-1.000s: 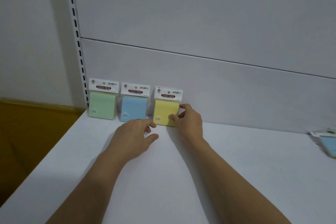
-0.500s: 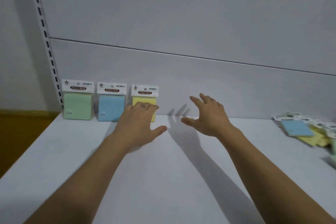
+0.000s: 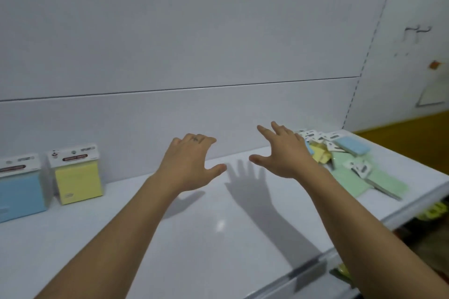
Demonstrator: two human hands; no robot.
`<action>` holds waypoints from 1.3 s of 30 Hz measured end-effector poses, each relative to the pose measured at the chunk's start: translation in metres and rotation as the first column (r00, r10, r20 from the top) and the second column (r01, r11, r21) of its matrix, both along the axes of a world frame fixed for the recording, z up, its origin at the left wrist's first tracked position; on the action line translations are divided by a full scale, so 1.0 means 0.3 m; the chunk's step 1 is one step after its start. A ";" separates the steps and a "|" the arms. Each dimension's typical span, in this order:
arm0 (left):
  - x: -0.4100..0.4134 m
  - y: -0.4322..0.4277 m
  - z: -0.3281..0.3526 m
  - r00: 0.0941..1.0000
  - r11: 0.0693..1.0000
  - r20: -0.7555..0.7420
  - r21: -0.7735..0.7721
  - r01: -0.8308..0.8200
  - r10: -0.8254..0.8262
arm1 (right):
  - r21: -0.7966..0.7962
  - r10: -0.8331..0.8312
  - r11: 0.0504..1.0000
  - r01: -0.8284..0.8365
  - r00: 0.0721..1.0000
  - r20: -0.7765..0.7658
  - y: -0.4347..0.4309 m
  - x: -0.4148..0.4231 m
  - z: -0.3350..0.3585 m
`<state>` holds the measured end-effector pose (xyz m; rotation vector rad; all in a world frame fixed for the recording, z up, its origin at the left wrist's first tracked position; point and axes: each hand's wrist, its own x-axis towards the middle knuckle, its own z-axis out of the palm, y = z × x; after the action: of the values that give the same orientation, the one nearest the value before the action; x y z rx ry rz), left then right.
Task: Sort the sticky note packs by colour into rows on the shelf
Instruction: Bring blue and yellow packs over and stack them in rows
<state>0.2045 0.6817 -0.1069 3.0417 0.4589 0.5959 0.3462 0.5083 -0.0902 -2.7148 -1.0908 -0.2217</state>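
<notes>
We see our right hand (image 3: 284,153) raised above the shelf (image 3: 218,226), palm down, fingers straight and spread wide, thumb pointing left; it holds nothing. Its fingertips reach toward the back panel (image 3: 194,43), and its outer edge overlaps the near side of a loose pile of packs (image 3: 340,160) in our view; we cannot tell whether it touches them. Just beside it, our left hand (image 3: 192,165) hovers palm down as well, fingers loosely bent downward, thumb out to the right, also holding nothing. The two thumbs point at each other with a small gap between them. Both hands cast shadows on the white shelf surface below.

To the left, well apart from the hands, a yellow sticky note pack (image 3: 77,181) stands upright against the back panel, with a blue sticky note pack (image 3: 20,194) standing just beside it at the picture's left edge. Each has a white header card on top.

To the right, the loose pile lies flat near the shelf's end: a blue pack (image 3: 353,145) on top at the rear, yellow packs (image 3: 320,155) beneath it, and green packs (image 3: 386,184) nearest the front edge. A slotted upright (image 3: 359,75) rises behind the pile.
</notes>
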 end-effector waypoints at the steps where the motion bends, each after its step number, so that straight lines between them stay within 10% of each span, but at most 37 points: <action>1: 0.042 -0.033 0.001 1.000 1.000 -0.004 -0.003 0.015 -0.015 | 0.010 -0.017 1.000 0.017 1.000 -0.006 -0.043 0.037 0.001; 39: 0.840 -0.557 -0.130 0.957 0.992 -0.280 -0.080 -0.099 0.073 | 0.015 -0.234 0.969 0.248 0.934 -0.271 -0.693 0.799 -0.110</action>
<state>0.4565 0.5146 -0.1460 3.0364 0.6086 0.1417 0.5858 0.3005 -0.1232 -2.7281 -0.6689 0.0814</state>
